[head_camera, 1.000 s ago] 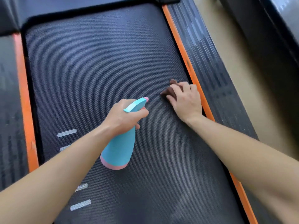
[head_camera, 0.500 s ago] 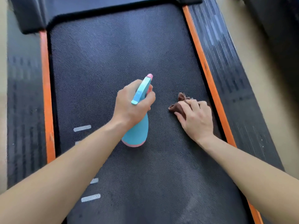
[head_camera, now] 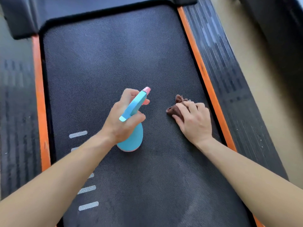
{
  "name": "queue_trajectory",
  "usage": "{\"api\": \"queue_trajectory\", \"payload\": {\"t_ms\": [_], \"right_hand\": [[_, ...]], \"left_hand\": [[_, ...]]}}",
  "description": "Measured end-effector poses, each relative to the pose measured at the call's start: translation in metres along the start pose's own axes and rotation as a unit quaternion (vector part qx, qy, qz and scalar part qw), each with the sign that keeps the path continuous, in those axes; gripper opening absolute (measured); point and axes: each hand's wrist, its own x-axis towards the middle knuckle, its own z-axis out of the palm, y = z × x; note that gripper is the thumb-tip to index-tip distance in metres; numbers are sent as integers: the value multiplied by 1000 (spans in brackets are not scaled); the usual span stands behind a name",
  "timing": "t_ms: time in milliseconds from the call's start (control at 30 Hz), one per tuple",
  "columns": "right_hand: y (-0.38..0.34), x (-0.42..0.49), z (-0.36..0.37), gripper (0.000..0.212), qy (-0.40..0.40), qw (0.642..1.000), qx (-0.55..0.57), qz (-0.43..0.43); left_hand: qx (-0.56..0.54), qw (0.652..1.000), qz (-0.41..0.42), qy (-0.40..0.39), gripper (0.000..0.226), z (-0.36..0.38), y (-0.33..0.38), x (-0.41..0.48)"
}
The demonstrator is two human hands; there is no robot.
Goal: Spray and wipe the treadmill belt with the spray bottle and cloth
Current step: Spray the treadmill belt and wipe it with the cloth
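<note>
While the blue spray bottle (head_camera: pixel 133 139) is gripped round its neck by the left hand (head_camera: pixel 124 119), with fingers curled at the trigger and the pink nozzle aimed up the machine, a crumpled brown cloth (head_camera: pixel 175 107) is pressed onto the treadmill belt (head_camera: pixel 114 54) under the right hand (head_camera: pixel 195 122), whose fingers are laid loosely over it, pressing rather than clutching. Bottle and cloth are held near each other at mid-belt, the cloth nearer the right orange edge strip (head_camera: pixel 197 63). The bottle's base is seen low over the belt; whether it touches cannot be told. No spray mist is caught. A faint pale smear is visible on the near stretch of belt, and this is judged a sign that the part has already been treated. The far stretch, up to the dark motor cover (head_camera: pixel 98 7), shows no such marks and is judged to be left for spraying and wiping, so the task is reckoned roughly midway.
</note>
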Motion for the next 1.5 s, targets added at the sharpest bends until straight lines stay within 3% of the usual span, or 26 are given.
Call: {"api": "queue_trajectory", "payload": {"t_ms": [200,433,500,600,767,867,1000,1133,1267,1400,1500], "right_hand": [[2,0,3,40,-3,1000,-3,0],[-13,-14,-9,38,-25,1000,7,13],[-24,-39,-19,38,-40,998,22,-36],[-25,-53,-27,38,-54,991,49,-109],[4,30,0,40,-36,999,-10,0],[19,81,8,42,-65,997,-31,30],[9,61,-4,40,-65,993,-41,93],[1,-33,-28,40,-66,997,-14,26],[17,-5,-14,38,-42,998,-37,-37],[20,82,8,36,-25,993,-105,38],[16,84,3,36,-47,991,-93,81]], "left_hand": [[17,999,-20,-39,59,8,5,9],[34,998,-39,-44,44,21,13,16],[10,997,-49,-52,44,24,17,21],[-62,992,-84,-67,65,26,15,21],[-69,983,-123,-119,49,31,8,11],[-68,983,-123,-119,55,26,6,5],[-86,983,-132,-94,58,17,2,-1],[-93,978,-166,-90,58,17,1,-5],[-85,976,-170,-105,67,17,0,-8],[-76,974,-164,-137,71,22,-1,-13],[-60,973,-167,-148,72,21,-4,-14]]}}
